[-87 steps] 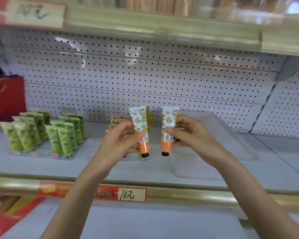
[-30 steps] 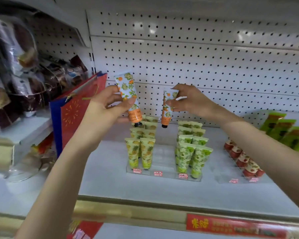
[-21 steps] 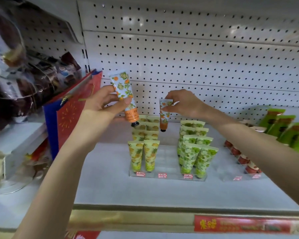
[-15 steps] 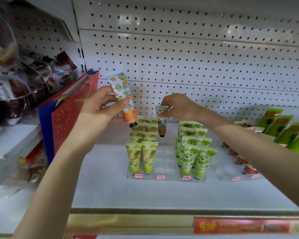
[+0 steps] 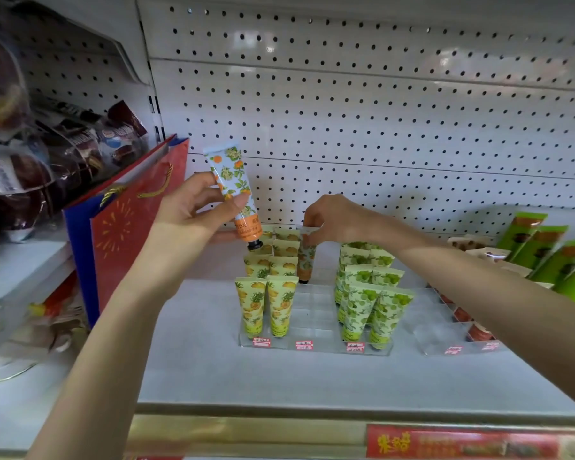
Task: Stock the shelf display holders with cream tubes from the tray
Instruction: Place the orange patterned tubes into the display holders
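My left hand [image 5: 196, 210] grips an orange-patterned cream tube [image 5: 232, 187], cap down, above the back left of the clear display holder [image 5: 316, 340]. My right hand [image 5: 336, 219] pinches the top of a second orange-patterned tube [image 5: 306, 260] standing cap down at the back of the holder's middle column. Yellow pineapple tubes [image 5: 266, 303] fill the left columns and green-patterned tubes [image 5: 369, 300] the right ones. The front slots of the middle column hold nothing.
A red and blue gift bag [image 5: 127, 227] stands left of the holder. Bagged goods [image 5: 40, 161] hang at the far left. A second clear holder [image 5: 458, 336] with red-capped tubes and green boxes [image 5: 545, 257] sits to the right. The pegboard wall is behind.
My right hand has lowered its tube from above the holder down into the back of the middle column. My left hand keeps its tube raised at nearly the same spot.
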A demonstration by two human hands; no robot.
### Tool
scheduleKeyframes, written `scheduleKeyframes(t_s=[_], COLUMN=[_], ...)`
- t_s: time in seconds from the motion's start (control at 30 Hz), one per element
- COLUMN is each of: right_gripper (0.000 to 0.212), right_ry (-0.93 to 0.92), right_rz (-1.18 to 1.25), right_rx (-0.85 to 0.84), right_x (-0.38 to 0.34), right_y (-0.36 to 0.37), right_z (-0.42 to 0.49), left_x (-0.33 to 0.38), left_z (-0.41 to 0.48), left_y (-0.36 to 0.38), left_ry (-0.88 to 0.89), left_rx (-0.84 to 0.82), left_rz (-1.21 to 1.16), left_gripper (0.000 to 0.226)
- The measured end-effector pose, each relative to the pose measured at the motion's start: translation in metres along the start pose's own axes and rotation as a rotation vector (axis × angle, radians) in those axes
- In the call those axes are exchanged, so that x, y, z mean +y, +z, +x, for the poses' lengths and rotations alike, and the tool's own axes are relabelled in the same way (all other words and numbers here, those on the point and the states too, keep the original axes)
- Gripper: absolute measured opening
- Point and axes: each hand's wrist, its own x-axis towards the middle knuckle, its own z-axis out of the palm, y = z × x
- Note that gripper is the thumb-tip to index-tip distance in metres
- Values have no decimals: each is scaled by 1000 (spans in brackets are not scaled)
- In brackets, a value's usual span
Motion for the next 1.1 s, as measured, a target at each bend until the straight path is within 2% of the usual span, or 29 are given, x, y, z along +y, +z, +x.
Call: scheduleKeyframes(t_s=[0.37,0.6,0.73,0.8,0.87,1.0,1.1], right_gripper=[17,30,18,12,16,34,35], right_ry=[-9,-10,-60,-76,-119,-215,-271], right_rz=[25,82,93,198,359,664,729], right_rx=[-8,-33,65,159,233,247,261], right_x=[4,8,9,4,-5,-29,-38], right_y=[5,-4,-24,-37,-49,-63,-64], right_z=[0,-2,-6,-11,-20,-46,-60], left_x=[1,3,6,7,7,6,4], left_z=[-3,-4,-3,-2,-1,-1,-1], left_y=[8,14,19,22,28,42,51], left_ry=[-13,-5,14,24,30,47,53], left_rx=[-3,7,18,6,-19,-91,-142], left_rz=[-7,-4,0,11,23,63,96], left_gripper=[29,15,13,14,17,19,19])
